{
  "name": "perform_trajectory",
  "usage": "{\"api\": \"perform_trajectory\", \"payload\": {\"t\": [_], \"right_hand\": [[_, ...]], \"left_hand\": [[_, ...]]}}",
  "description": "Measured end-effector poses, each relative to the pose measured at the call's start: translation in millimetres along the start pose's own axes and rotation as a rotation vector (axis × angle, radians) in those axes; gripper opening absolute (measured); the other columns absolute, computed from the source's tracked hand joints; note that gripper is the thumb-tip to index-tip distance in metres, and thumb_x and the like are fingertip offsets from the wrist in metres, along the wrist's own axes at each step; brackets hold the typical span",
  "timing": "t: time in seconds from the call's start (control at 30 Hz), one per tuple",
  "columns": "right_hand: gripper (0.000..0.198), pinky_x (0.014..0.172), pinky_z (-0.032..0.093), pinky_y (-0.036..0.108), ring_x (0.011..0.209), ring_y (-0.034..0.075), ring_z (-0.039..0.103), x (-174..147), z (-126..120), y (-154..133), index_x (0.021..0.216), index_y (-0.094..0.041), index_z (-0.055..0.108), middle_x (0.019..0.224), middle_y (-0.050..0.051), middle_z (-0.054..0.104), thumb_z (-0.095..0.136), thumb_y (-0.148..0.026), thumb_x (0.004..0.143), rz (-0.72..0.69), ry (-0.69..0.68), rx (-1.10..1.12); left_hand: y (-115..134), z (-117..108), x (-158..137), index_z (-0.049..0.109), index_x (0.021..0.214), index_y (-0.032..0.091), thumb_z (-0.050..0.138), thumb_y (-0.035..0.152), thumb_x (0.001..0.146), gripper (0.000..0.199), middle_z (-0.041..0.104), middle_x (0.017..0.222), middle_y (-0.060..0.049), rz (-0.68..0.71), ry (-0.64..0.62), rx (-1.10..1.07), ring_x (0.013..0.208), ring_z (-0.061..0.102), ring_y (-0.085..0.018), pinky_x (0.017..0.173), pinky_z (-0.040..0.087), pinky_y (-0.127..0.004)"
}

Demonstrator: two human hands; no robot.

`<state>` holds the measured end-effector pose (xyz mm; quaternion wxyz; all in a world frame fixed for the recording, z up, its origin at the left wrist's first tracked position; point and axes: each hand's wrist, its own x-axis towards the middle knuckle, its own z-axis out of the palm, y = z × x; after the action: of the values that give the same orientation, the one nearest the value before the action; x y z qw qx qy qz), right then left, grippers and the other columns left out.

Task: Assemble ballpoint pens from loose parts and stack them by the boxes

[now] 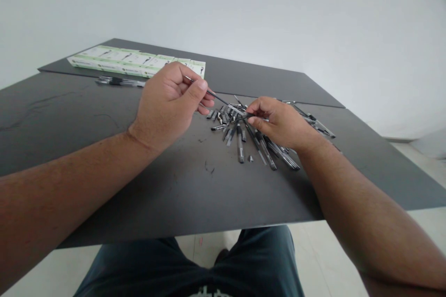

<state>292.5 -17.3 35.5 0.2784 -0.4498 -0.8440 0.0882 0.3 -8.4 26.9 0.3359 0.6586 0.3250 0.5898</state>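
My left hand (177,95) pinches a thin dark pen refill (220,99) between thumb and fingers, and the refill slants down to the right. Its lower end meets a clear pen barrel (237,111) with a dark grip, which the fingertips of my right hand (275,120) pinch. Whether the refill tip is inside the barrel or just in front of it, I cannot tell. Beneath and around my right hand spreads a loose pile of pen parts (240,144): clear barrels, dark grips, caps and thin refills. My right hand hides part of the pile.
A row of white and green boxes (114,62) lies at the back left of the dark table (167,195). In front of them is a small bundle of pens (118,81). More pen parts (318,125) lie right of my right hand. My legs are under the front edge.
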Motion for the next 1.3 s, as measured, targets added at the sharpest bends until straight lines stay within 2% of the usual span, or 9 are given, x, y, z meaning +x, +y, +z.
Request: {"api": "perform_trajectory", "payload": {"t": [0.17, 0.43, 0.73, 0.93, 1.03, 1.13, 1.23, 1.3], "right_hand": [[0.009, 0.086, 0.054, 0.041, 0.091, 0.027, 0.071, -0.2, 0.6, 0.3, 0.104, -0.027, 0.078, 0.105, 0.006, 0.083, 0.074, -0.03, 0.097, 0.01, -0.011, 0.002], [0.008, 0.084, 0.053, 0.04, 0.091, 0.027, 0.072, -0.7, 2.1, 0.6, 0.103, -0.027, 0.077, 0.101, 0.005, 0.081, 0.072, -0.03, 0.097, -0.022, -0.007, -0.009], [0.008, 0.085, 0.053, 0.04, 0.088, 0.026, 0.071, -0.9, 1.2, -0.5, 0.103, -0.027, 0.078, 0.1, 0.004, 0.083, 0.074, -0.03, 0.097, -0.016, -0.016, -0.009], [0.01, 0.084, 0.052, 0.04, 0.089, 0.027, 0.071, -0.2, 1.0, -1.6, 0.104, -0.026, 0.079, 0.102, 0.006, 0.084, 0.073, -0.031, 0.097, -0.023, -0.024, -0.01], [0.011, 0.082, 0.051, 0.04, 0.089, 0.027, 0.072, -0.4, 1.2, -1.5, 0.105, -0.026, 0.078, 0.101, 0.006, 0.083, 0.073, -0.032, 0.098, -0.016, -0.025, -0.027], [0.01, 0.081, 0.05, 0.039, 0.088, 0.026, 0.072, -0.8, 1.1, -2.4, 0.105, -0.027, 0.078, 0.099, 0.005, 0.083, 0.073, -0.032, 0.098, 0.001, -0.027, -0.04], [0.01, 0.08, 0.049, 0.039, 0.086, 0.025, 0.072, -1.0, 0.6, -3.9, 0.106, -0.027, 0.079, 0.099, 0.004, 0.083, 0.073, -0.031, 0.099, 0.012, -0.022, -0.043], [0.011, 0.079, 0.049, 0.039, 0.086, 0.025, 0.072, -1.2, 0.4, -4.7, 0.106, -0.026, 0.079, 0.099, 0.005, 0.084, 0.073, -0.031, 0.099, 0.009, -0.019, -0.044]], "left_hand": [[-0.2, -0.2, 1.2, 0.064, 0.105, 0.024, 0.089, 0.075, 0.1, 0.056, 0.085, 0.088, 0.003, -0.011, 0.004, 0.001, 0.081, 0.08, -0.016, 0.074, 0.069, -0.032], [3.0, 0.4, -0.6, 0.064, 0.103, 0.024, 0.088, 0.065, 0.104, 0.047, 0.083, 0.088, 0.002, -0.018, -0.003, 0.004, 0.078, 0.081, -0.016, 0.073, 0.07, -0.034], [0.7, -0.7, -0.5, 0.064, 0.106, 0.024, 0.084, 0.065, 0.107, 0.046, 0.085, 0.091, 0.001, -0.01, -0.008, 0.025, 0.084, 0.082, -0.018, 0.076, 0.068, -0.037], [-1.6, -0.7, -0.3, 0.064, 0.106, 0.023, 0.086, 0.071, 0.104, 0.053, 0.084, 0.089, 0.003, -0.02, -0.025, 0.003, 0.082, 0.081, -0.016, 0.074, 0.068, -0.034], [-2.1, -1.2, -0.5, 0.066, 0.107, 0.024, 0.085, 0.068, 0.106, 0.048, 0.086, 0.093, 0.001, -0.028, -0.032, 0.009, 0.087, 0.082, -0.019, 0.078, 0.069, -0.038], [-2.8, -1.0, -0.7, 0.07, 0.104, 0.026, 0.088, 0.059, 0.105, 0.038, 0.086, 0.094, 0.0, -0.002, -0.016, 0.007, 0.083, 0.082, -0.021, 0.074, 0.069, -0.042], [-4.9, -1.4, -0.1, 0.075, 0.102, 0.026, 0.089, 0.054, 0.104, 0.031, 0.087, 0.093, -0.002, 0.025, -0.006, 0.052, 0.077, 0.082, -0.02, 0.068, 0.069, -0.039], [-6.8, -2.9, 0.8, 0.08, 0.102, 0.027, 0.088, 0.056, 0.104, 0.031, 0.087, 0.093, -0.003, 0.027, -0.045, 0.128, 0.076, 0.081, -0.02, 0.067, 0.069, -0.036]]}}
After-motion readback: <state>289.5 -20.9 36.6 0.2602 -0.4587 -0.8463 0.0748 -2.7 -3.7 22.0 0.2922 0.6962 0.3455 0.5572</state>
